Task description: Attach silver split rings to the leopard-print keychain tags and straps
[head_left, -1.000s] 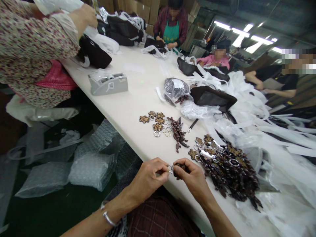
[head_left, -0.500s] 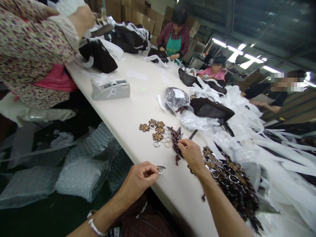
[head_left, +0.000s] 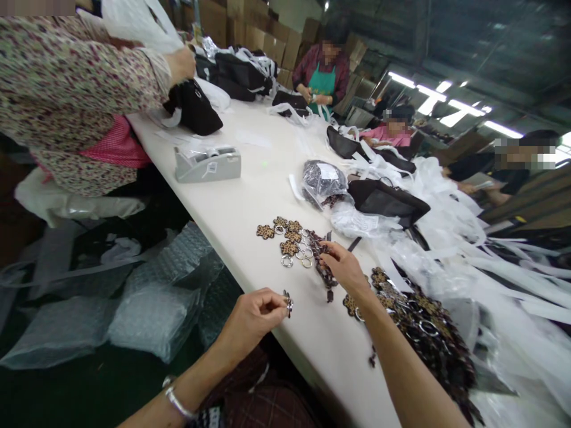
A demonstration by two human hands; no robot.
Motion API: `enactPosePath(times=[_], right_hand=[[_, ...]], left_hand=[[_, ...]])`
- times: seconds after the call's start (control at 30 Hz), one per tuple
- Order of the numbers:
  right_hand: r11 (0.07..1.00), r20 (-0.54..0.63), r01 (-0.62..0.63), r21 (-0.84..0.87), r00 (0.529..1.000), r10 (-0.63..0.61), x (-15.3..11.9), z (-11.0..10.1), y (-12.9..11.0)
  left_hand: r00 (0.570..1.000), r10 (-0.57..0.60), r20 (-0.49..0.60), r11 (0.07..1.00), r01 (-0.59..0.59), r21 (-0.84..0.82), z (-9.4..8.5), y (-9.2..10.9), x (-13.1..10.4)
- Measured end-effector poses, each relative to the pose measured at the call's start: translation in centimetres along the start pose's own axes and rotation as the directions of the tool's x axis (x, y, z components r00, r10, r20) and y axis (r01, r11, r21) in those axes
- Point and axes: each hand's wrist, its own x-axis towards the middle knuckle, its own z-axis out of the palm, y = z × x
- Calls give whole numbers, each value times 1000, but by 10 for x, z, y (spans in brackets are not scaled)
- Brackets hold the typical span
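Observation:
My left hand (head_left: 261,315), over the table's near edge, pinches a small keyring charm (head_left: 288,304) with a metal ring; it is turned nearly edge-on. My right hand (head_left: 345,267) reaches to a small pile of dark brown knotted cords (head_left: 322,255), its fingers closed on a cord there; the fingertips are partly hidden among the cords. Left of that pile lie several leopard-print flower charms (head_left: 289,246) and loose metal rings (head_left: 306,261). Under and beside my right forearm is a large heap of charms with rings and brown cords (head_left: 428,327).
A grey tape dispenser (head_left: 209,167) stands by the table's left edge. Beyond the charms are a clear bag (head_left: 323,181) and dark handbags (head_left: 388,202) with white wrapping. A co-worker's floral sleeve (head_left: 89,89) reaches in at left. Bubble-wrap bags (head_left: 151,321) lie below the table.
The view has shifted slightly, moving the scene right. The charm in my left hand has turned more upright. My right fingers have shifted among the cords. The co-worker's hand has lowered towards a bag.

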Motion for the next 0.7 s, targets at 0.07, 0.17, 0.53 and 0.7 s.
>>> enactPosePath(times=[0.07, 0.17, 0.53, 0.7], right_hand=[[949, 94, -83, 306, 994, 57, -20, -5, -1], [804, 193, -174, 569, 978, 75, -54, -9, -7], [946, 11, 141, 293, 989, -151, -149, 8, -35], [948, -84, 283, 145, 958, -273, -150, 14, -31]], left_hand=[[1000, -15, 10, 1000, 15, -21, 3, 0, 1], [999, -18, 29, 1000, 19, -22, 9, 2, 3], [998, -22, 54, 999, 20, 29, 29, 13, -5], [998, -9, 61, 999, 6, 42, 33, 11, -9]])
